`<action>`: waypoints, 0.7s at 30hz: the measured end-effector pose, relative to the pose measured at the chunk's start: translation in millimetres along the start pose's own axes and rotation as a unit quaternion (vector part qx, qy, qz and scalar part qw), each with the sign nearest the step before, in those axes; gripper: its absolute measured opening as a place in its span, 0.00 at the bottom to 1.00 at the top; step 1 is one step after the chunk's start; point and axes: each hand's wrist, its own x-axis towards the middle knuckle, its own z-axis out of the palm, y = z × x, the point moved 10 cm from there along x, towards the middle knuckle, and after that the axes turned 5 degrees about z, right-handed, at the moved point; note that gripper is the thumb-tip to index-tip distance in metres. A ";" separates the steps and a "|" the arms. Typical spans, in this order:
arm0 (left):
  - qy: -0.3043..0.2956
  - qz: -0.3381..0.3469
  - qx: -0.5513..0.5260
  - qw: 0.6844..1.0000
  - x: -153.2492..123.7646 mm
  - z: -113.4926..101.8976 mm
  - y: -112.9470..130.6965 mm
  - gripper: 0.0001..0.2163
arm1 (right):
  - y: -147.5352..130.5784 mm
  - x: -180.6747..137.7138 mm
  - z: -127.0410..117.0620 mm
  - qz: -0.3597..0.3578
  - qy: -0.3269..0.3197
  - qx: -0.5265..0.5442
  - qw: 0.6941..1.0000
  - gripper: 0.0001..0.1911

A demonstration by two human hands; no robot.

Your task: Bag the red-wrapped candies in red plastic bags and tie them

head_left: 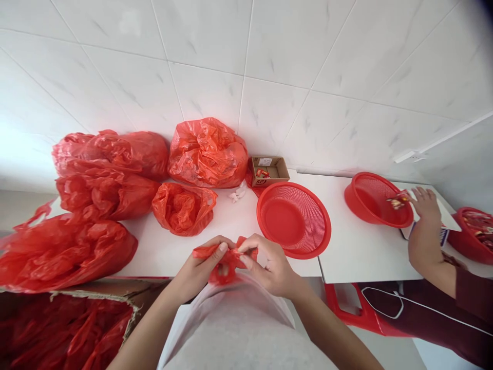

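Note:
A crumpled red plastic bag (222, 275) is stretched between my two hands, close in front of my body at the table's front edge. My left hand (204, 270) pinches its left part between thumb and fingers. With thumb and fingertips my right hand (269, 264) grips the bag's right part. Just beyond my hands lies an open red bag (184, 208) with more red plastic bunched in it. To the right, a red mesh basket (295, 221) shows a bare inside.
Filled red bags (208, 154) line the back and left of the white table (154, 257). A small cardboard box (269, 169) holds a few red packets. Below left stands a carton (133, 308) of red bags. At right, a co-worker's hand (425, 205) holds packets over a red basket (356, 198).

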 end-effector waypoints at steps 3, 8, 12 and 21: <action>0.005 0.004 0.027 1.000 1.0 -4.6 5.7 0.15 | -28.2 -4.2 4.5 -0.039 -0.046 -0.001 0.998 0.05; -0.066 0.063 0.099 0.991 -2.0 8.2 16.1 0.06 | -16.5 9.9 9.4 -0.007 -0.062 0.018 0.998 0.11; -0.004 0.141 0.250 0.958 -1.4 0.8 16.9 0.08 | 34.2 22.8 18.7 0.096 -0.036 -0.051 0.993 0.17; 0.158 0.249 0.336 0.895 -13.2 -13.2 27.8 0.19 | 60.6 13.3 43.7 0.176 -0.145 0.085 0.970 0.12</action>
